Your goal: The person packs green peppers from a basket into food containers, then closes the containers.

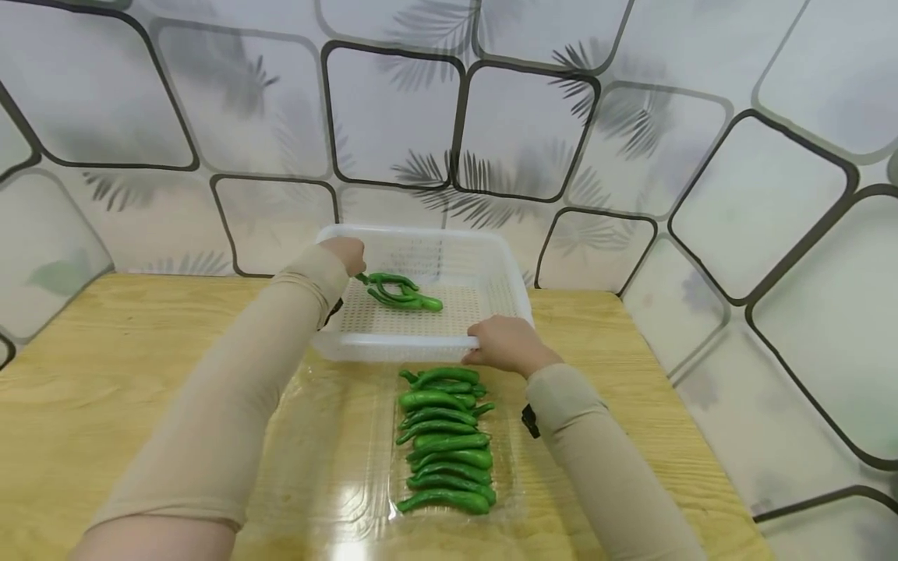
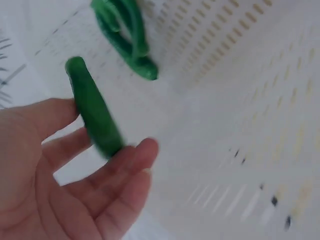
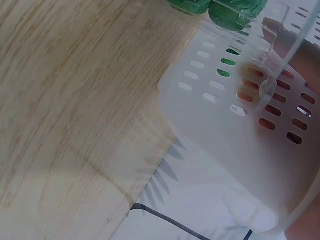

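A white perforated basket (image 1: 421,341) stands at the back of the table with a few green peppers (image 1: 400,296) on its floor. My left hand (image 1: 345,253) is over its left side. In the left wrist view, that hand holds a single green pepper (image 2: 95,112) by its fingers, inside the basket wall. My right hand (image 1: 508,343) grips the basket's front rim near the right corner, thumb over the edge. In front of the basket, several green peppers (image 1: 449,444) lie side by side in a clear plastic clamshell box (image 1: 508,467).
The box's clear lid (image 1: 323,444) lies folded out to the left. Everything rests on a wooden table (image 1: 140,343). A patterned wall covering (image 1: 393,117) rises right behind the basket and along the table's right side.
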